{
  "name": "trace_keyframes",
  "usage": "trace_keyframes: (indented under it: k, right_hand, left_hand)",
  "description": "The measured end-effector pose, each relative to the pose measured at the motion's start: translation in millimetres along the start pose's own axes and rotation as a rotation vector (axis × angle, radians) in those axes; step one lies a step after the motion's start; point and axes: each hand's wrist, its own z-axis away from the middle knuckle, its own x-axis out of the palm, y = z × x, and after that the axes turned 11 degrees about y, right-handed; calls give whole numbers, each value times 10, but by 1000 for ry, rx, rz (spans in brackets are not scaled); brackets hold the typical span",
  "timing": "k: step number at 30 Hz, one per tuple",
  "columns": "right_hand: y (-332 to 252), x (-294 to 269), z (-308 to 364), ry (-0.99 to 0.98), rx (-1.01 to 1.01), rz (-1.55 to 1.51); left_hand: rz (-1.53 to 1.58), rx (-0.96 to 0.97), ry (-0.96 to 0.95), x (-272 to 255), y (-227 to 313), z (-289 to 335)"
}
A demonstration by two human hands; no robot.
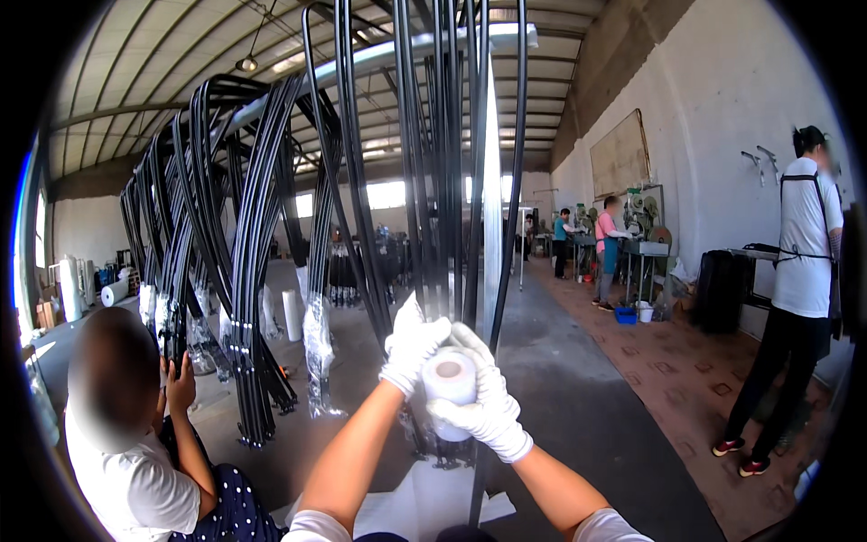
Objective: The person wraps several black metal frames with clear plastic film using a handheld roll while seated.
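Both my hands wear white gloves. A bundle of long black hoses [436, 181] hangs from the rail in front of me and runs down behind my hands. My right hand [492, 411] grips a roll of clear plastic film [449, 384], its core end facing up. Just left of the roll, my left hand [411, 348] is closed around the bundle. The exact place of its fingers is partly hidden. Below the roll, the lower hose ends [447, 462] show.
A metal rail [370, 61] carries several more hose bundles, some film-wrapped [318, 352]. At left, a seated person [135, 479] handles one bundle. Another person [804, 235] stands at right. Workers at machines [643, 226] line the right wall. A white sheet [415, 506] lies below me.
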Motion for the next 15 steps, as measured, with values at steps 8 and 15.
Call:
trace_keyframes:
  k: [8,15]
  right_hand:
    - [266,124,502,35,503,-249]
    - [128,-69,1317,-139,535,34]
  left_hand:
    - [-91,-255,-112,-125,-233,302]
    - [-470,-220,-106,-262,-683,652]
